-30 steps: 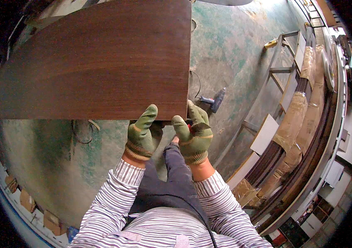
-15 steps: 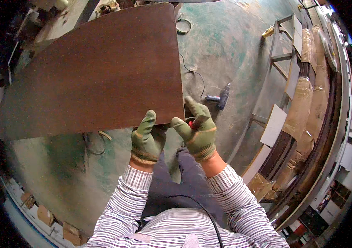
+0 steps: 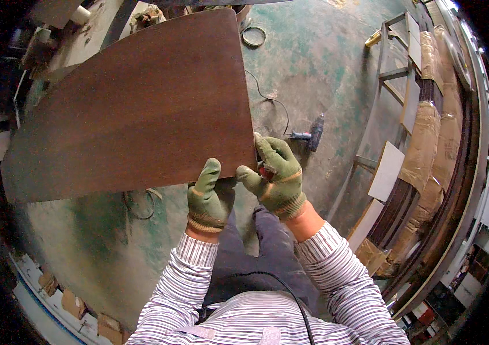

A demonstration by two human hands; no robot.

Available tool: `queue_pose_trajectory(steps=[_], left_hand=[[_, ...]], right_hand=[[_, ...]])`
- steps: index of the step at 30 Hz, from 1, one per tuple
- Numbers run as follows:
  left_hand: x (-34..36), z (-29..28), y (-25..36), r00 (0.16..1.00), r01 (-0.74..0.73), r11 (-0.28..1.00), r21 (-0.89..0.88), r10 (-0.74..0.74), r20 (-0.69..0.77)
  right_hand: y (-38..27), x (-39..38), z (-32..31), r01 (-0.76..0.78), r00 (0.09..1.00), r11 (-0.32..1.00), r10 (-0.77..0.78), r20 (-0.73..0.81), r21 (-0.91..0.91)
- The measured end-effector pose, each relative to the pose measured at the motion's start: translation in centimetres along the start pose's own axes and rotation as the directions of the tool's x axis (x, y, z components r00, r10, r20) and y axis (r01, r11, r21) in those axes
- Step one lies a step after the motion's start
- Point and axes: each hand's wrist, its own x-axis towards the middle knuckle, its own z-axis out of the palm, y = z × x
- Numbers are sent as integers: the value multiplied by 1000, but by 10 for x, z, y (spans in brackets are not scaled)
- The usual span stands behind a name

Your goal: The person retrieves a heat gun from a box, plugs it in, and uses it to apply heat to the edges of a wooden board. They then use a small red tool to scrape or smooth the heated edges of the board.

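Note:
A large dark brown board point(image 3: 141, 109) with a curved far edge spans the upper left in front of me. My gloved left hand point(image 3: 209, 198) grips its near edge close to the right corner, thumb on the top face and fingers hidden underneath. At that corner my gloved right hand point(image 3: 282, 178) is closed around a small tool with a red part point(image 3: 266, 172); most of it is hidden by the glove, so its kind is unclear. The right fingertips lie along the board's right edge, the thumb beside the near edge.
A blue-black power tool point(image 3: 313, 133), shaped like a drill or heat gun, lies on the green-grey floor with its cord point(image 3: 276, 99) trailing away. Beyond it is a coiled ring point(image 3: 253, 37). A metal frame point(image 3: 394, 75) and long cardboard-wrapped bundles point(image 3: 422, 144) stand along the right.
Both hands remain at the board's near right corner. The right hand's fingers have shifted slightly against the right edge, and the whole view has moved a little.

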Motion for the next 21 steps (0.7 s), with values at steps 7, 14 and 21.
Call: queue_pose_trajectory(steps=[7, 14, 21], left_hand=[[-2, -9, 3, 982, 145, 984, -100, -156, -110], [-1, -13, -6, 994, -41, 985, 167, 58, -98], [-1, -11, 1, 995, 82, 996, 42, -79, -63]], right_hand=[[10, 7, 1, -83, 996, 981, 81, 20, 176], [-2, 10, 1, 50, 998, 999, -50, 25, -18], [-3, 5, 2, -51, 999, 986, 52, -2, 161]])
